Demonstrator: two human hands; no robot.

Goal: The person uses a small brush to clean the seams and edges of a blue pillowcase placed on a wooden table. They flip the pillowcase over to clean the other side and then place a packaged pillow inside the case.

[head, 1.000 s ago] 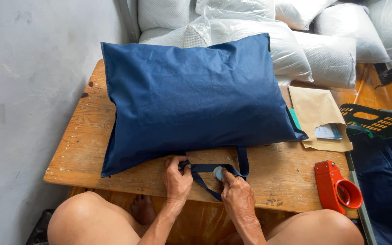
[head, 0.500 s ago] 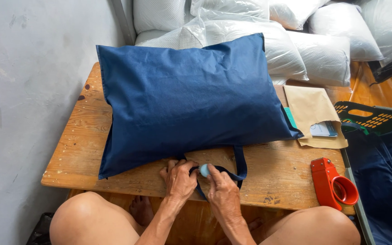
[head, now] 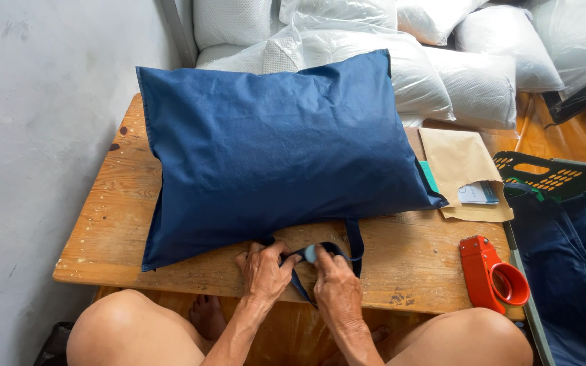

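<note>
A large dark blue fabric bag (head: 279, 149), stuffed like a pillow, lies across a low wooden table (head: 123, 196). Its dark blue strap handle (head: 354, 240) hangs toward the table's near edge. My left hand (head: 262, 271) and my right hand (head: 334, 285) are close together at that edge, both pinching the strap. A small pale round thing (head: 310, 253) sits between my fingertips on the strap; what it is cannot be told.
A red tape dispenser (head: 493, 274) rests on the table's right end. A brown paper envelope (head: 462, 169) lies behind it. White pillows (head: 442, 74) are piled at the back. A green crate with blue fabric (head: 564, 224) stands at right. My bare knees frame the table's front.
My hands have drawn closer together on the strap, bunching it near the table edge. The bag has stayed in place.
</note>
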